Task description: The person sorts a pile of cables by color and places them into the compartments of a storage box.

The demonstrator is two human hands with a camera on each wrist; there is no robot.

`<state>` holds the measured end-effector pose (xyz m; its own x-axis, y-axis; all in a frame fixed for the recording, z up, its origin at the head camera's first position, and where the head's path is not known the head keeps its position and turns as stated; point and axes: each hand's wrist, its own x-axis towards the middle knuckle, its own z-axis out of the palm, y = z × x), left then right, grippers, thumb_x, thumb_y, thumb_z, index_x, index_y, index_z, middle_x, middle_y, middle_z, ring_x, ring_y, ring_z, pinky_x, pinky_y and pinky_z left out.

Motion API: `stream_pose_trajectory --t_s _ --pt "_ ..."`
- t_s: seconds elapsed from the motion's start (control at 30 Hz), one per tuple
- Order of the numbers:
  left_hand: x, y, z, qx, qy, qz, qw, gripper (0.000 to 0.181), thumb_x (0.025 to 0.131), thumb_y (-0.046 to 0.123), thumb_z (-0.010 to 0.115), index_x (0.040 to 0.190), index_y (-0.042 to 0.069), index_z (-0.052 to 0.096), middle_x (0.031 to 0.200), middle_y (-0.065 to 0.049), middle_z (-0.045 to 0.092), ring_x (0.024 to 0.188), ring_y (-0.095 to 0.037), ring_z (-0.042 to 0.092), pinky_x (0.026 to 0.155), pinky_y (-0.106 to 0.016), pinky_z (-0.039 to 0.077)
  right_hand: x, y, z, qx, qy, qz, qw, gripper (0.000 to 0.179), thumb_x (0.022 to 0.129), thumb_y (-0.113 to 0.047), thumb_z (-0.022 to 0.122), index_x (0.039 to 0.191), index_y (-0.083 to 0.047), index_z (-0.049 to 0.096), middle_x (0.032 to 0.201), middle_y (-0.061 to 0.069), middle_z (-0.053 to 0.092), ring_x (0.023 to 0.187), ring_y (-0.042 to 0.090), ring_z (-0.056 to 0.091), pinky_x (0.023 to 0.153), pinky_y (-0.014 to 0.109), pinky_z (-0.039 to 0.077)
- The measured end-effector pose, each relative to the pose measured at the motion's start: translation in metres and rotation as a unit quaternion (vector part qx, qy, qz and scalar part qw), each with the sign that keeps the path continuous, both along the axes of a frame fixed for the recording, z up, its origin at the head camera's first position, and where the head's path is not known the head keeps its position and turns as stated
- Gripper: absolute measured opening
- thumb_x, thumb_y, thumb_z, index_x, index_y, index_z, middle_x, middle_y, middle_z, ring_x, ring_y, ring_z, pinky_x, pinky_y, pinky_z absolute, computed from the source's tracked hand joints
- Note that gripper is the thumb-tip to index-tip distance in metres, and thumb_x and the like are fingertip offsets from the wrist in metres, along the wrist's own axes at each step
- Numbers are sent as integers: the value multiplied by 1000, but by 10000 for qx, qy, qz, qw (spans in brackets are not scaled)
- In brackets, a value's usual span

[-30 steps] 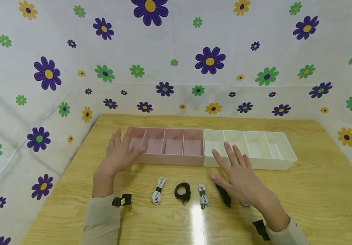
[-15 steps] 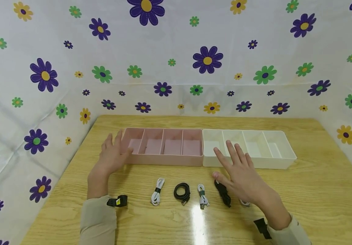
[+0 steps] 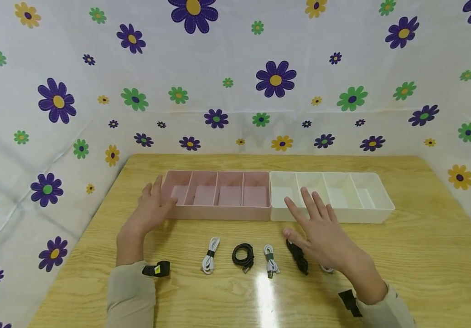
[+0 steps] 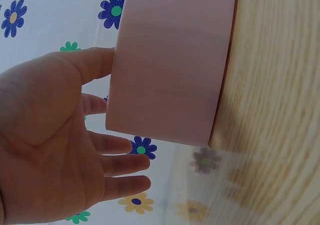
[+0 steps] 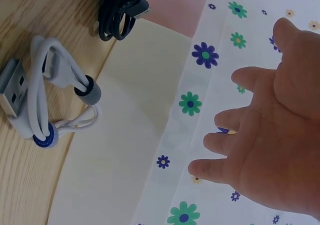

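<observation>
Pink box (image 3: pixel 223 212) sits right of my left hand (image 3: pixel 147 214), whose fingers shifted outward this past second; whether my thumb touches it I can't tell. My right hand (image 3: pixel 321 234) stays before the white box (image 3: pixel 362 215). All fingers stand apart, holding nothing, so the cables (image 3: pixel 208 264), nearer me than my fingertips, lie unhandled.

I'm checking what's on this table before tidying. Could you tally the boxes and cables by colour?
Pink box: 1
White box: 1
Black cables: 2
White cables: at least 3, one mostly hidden by the right hand in the head view
Total: at least 7
</observation>
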<state>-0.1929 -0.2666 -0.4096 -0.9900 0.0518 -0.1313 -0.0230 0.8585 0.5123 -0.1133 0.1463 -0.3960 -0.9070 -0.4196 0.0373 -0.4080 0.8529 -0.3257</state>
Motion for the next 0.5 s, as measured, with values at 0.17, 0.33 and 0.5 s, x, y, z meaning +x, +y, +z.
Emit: stream_pose_trajectory --t_s 0.17,0.33,0.5 --pt "-1 1 1 38 18 -34 10000 82 98 46 41 151 12 -11 152 -32 0 134 -55 13 103 -68 20 0 -2 0 28 60 40 10000 67 97 -55 35 153 -23 15 158 14 -6 143 38 -4 109 65 6" --pt "-3 1 3 39 32 -63 10000 83 98 46 40 151 7 -11 152 -32 2 135 -54 14 106 -65 19 -2 -4 -1 5 232 115 9997 67 98 -53 36 153 -20 17 158 16 -3 143 41 -1 108 66 8" --pt "-1 -4 -3 91 -91 -220 9997 82 99 49 33 149 -3 -7 153 -31 4 139 -48 10 111 -58 14 -1 -5 -2 8 41 95 9999 68 98 -55 34 153 -22 16 158 16 -5 143 40 -3 109 66 6"
